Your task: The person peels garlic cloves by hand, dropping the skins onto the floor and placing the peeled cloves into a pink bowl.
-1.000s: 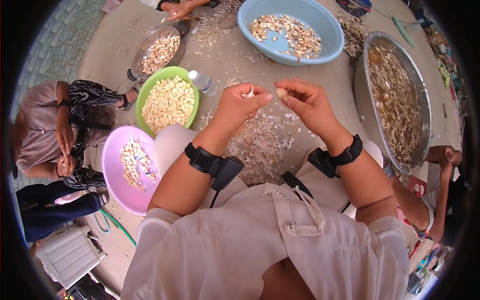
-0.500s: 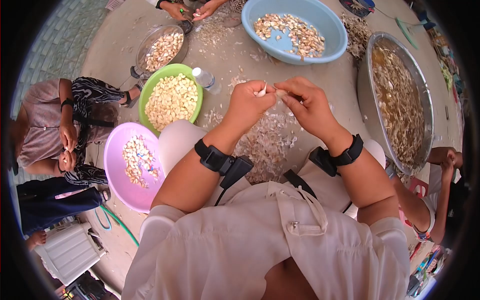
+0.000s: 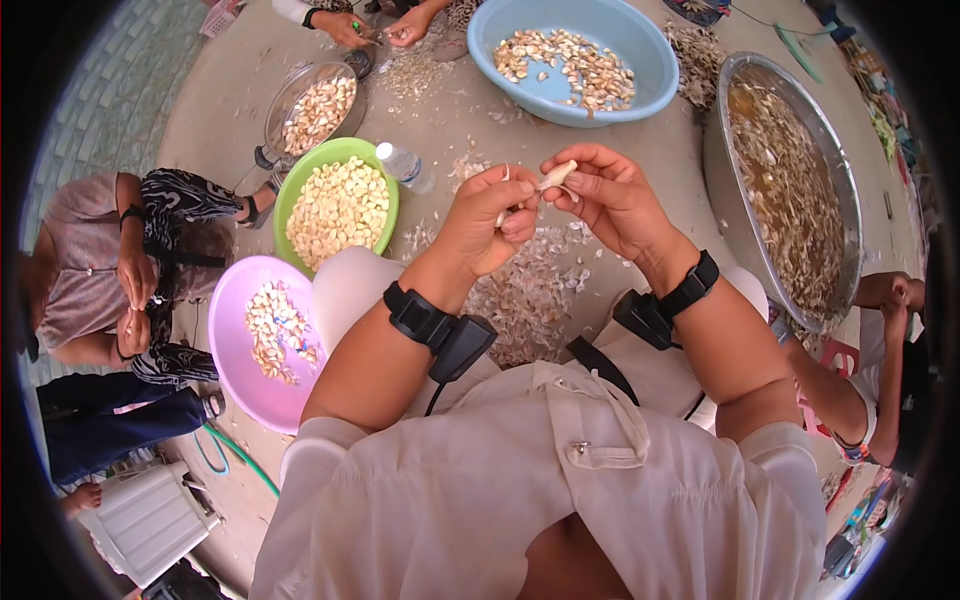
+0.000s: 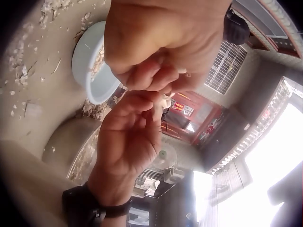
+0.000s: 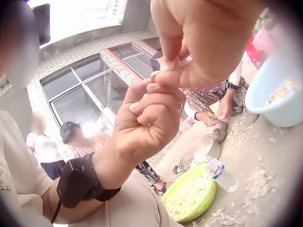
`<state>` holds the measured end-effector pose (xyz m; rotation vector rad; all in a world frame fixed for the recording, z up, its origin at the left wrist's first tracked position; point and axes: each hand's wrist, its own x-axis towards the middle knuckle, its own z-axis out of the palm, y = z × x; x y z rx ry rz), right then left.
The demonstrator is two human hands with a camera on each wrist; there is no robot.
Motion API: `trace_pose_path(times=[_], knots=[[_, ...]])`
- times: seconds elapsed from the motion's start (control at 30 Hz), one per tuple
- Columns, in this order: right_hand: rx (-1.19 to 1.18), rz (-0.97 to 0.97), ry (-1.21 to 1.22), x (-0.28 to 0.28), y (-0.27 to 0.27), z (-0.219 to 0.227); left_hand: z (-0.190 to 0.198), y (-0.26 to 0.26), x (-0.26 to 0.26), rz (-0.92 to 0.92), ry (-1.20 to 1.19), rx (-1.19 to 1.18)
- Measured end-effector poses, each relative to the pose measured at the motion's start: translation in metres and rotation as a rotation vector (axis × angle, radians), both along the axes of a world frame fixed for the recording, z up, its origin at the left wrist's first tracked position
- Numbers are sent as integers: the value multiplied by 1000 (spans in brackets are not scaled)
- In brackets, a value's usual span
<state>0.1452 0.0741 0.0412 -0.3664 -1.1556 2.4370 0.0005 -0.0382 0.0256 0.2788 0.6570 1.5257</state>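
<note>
Two-handed grip on a garlic clove

The right hand [image 3: 625, 205] pinches the pale clove [image 3: 558, 175] between thumb and fingers; the left hand [image 3: 485, 215], fingers curled, grips its near end. Both lie above a heap of skins [image 3: 525, 300].

Head view downward from above, wrist views close, sideways

Left hand [image 5: 149, 118], right hand [image 5: 218, 38]: fingertips meet at pale piece [image 5: 155, 74] | green basin [image 5: 211, 196]: holds pale cloves [image 5: 185, 196], bottle [image 5: 223, 175] beside | blue basin [image 5: 261, 94]: right edge | window [image 5: 78, 92]: behind
</note>
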Motion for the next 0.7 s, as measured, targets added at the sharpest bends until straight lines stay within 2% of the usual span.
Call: trace_pose_path(times=[0.23,0.53,0.63,0.7], knots=[[516,-84,-146,3,4,4,5,0,9,65,325,-141],[818,-110,-146,5,3,1,0,1,10,84,545,-100],[870,-99,-217,4,-2,4,-1,0,10,120,745,-110],[890,-128,-255,4,-4,4,-4,1,11,130,774,-113]])
